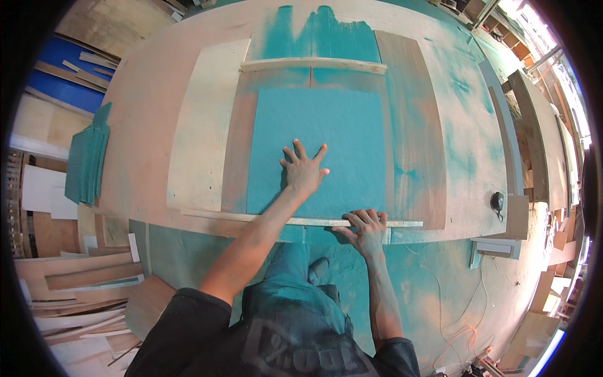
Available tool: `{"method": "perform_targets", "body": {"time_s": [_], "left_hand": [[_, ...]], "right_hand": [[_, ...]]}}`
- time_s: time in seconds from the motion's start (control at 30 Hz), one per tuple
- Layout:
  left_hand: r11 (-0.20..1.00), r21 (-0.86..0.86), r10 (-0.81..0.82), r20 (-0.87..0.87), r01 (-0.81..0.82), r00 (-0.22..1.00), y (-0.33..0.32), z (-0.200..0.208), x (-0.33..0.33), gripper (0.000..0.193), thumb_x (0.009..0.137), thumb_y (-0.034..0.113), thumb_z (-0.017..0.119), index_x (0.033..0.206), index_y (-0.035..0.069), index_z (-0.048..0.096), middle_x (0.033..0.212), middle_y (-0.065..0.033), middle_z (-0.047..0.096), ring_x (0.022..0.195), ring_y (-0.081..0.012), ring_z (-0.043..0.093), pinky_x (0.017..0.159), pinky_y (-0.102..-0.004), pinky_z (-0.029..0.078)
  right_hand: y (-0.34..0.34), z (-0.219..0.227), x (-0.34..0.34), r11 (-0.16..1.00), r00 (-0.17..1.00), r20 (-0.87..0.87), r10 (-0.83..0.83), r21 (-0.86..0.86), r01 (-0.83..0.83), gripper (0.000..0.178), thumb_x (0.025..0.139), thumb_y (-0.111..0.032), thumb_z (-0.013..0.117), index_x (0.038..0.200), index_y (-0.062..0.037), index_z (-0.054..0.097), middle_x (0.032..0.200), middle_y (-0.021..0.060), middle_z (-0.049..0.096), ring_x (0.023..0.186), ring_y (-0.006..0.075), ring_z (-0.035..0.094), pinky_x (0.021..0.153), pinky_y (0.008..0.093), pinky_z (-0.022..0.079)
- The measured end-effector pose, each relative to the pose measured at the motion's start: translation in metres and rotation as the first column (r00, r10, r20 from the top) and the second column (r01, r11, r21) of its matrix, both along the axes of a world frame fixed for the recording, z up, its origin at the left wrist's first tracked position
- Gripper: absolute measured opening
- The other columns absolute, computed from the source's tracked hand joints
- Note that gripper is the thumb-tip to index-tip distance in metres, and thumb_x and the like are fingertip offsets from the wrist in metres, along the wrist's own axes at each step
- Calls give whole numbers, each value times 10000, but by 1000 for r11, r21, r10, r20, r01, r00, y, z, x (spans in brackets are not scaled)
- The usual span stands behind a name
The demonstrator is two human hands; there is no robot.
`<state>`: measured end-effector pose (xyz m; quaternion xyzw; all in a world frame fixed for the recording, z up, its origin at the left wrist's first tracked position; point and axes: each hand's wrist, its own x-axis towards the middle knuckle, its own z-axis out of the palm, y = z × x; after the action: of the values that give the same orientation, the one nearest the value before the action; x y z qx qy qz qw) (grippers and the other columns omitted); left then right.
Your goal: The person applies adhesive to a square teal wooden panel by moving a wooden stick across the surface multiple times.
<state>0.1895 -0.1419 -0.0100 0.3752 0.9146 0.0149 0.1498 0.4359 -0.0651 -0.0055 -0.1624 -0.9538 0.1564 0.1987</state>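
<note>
A square teal board (352, 138) lies flat on the worktable. My left hand (304, 173) rests on its middle with the fingers spread wide. Along the near edge of the board runs a thin wooden strip (282, 220). Near its right part, my right hand (366, 232) grips the strip, fingers over the top and thumb on the near side. A second wooden strip (314, 65) lies crosswise beyond the board's far edge. Brown panels, one of them a teal-stained panel (418, 125), lie under and beside the board.
The paint-stained worktable (138, 138) spreads around me. A stack of teal pieces (88, 160) sits at its left edge, a small black object (497, 201) at the right. Wood offcuts (94, 276) pile up at lower left. An orange cord (465, 339) trails over the floor at lower right.
</note>
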Motion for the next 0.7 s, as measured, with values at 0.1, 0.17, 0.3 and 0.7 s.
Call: {"method": "perform_targets", "body": {"time_s": [0.1, 0.17, 0.3, 0.7], "left_hand": [[1000, 10, 10, -3, -10, 1000, 13, 0, -18, 737, 1035, 524, 655, 1684, 379, 339, 1686, -409, 196, 1483, -688, 291, 1085, -778, 421], [1000, 13, 14, 6, -14, 1000, 23, 0, -32, 737, 1033, 520, 658, 1684, 384, 339, 1686, -408, 199, 1480, -686, 294, 1087, -776, 418], [1000, -13, 13, -25, -13, 1000, 52, -4, -70, 748, 1043, 555, 627, 1697, 436, 284, 1705, -380, 176, 1481, -681, 290, 1103, -740, 425], [998, -41, 46, 21, -45, 999, 164, -4, -216, 709, 1046, 584, 601, 1678, 434, 318, 1727, -345, 176, 1523, -641, 261, 1150, -718, 401]], "right_hand": [[13, -2, -17, 1000, 1000, -2, -13, -3, 13, 447, 795, -629, 816, 923, -201, 804, 912, -82, 698, 907, 153, 606, 878, 414, 387], [21, -2, -30, 1000, 1000, -6, -24, -5, 24, 444, 789, -632, 818, 916, -206, 804, 911, -83, 696, 908, 152, 606, 893, 422, 380], [50, -2, -69, 999, 999, -5, -34, 33, 34, 451, 794, -638, 814, 919, -205, 812, 934, -79, 711, 920, 153, 612, 922, 430, 367], [155, -14, -208, 997, 998, -5, -65, 35, 65, 549, 825, -721, 740, 930, -190, 832, 927, -66, 724, 953, 142, 625, 1030, 461, 330]]}}
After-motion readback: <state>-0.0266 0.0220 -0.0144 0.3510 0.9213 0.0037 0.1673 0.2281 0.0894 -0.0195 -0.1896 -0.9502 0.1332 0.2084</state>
